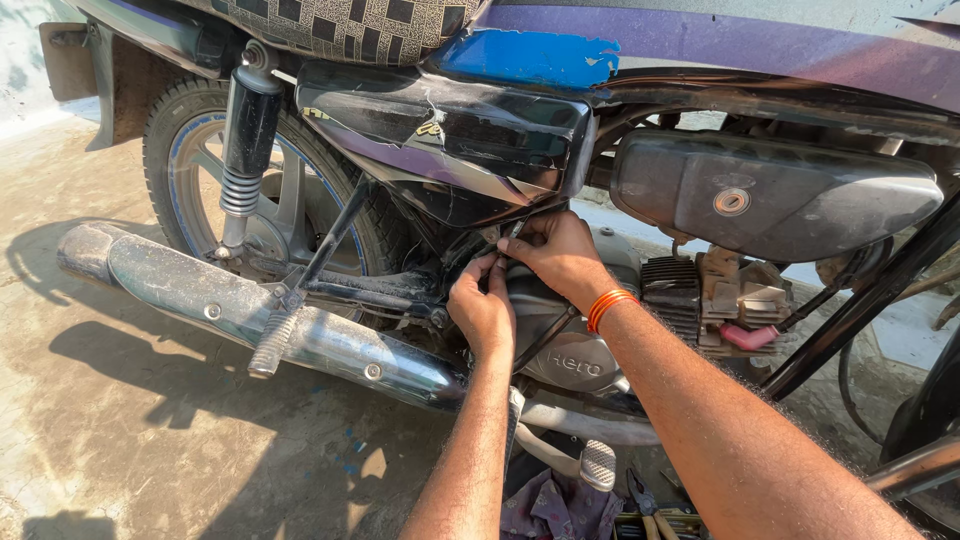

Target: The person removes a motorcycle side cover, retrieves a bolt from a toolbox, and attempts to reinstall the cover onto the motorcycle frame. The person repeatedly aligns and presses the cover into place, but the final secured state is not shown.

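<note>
- Outdoors on sunlit, stained concrete ground [120, 420], beside a parked motorcycle with hard shadows under it.
- Left hand [482, 310] raised beneath the black side panel [450, 135], fingers curled and pinched on a thin dark cable or rod [497, 268] just above the engine case [575, 360].
- Right hand [560, 255] touching the left one, fingertips pressed together at the same spot, right at the panel's lower edge; orange thread band [608, 305] on the wrist.
- Side panel hanging cracked and tilted, apparently not seated; exact fastening point hidden behind the fingers.
- Judged as mid-way: small part gripped and being worked, nothing visibly removed or laid aside.
- Chrome exhaust pipe [250, 310], rear shock absorber [245, 140] and rear wheel [190, 170] at the left, untouched.
- Kick-start lever [597, 465] below the hands; a cloth and some tools at the bottom edge, too cropped to identify.
</note>
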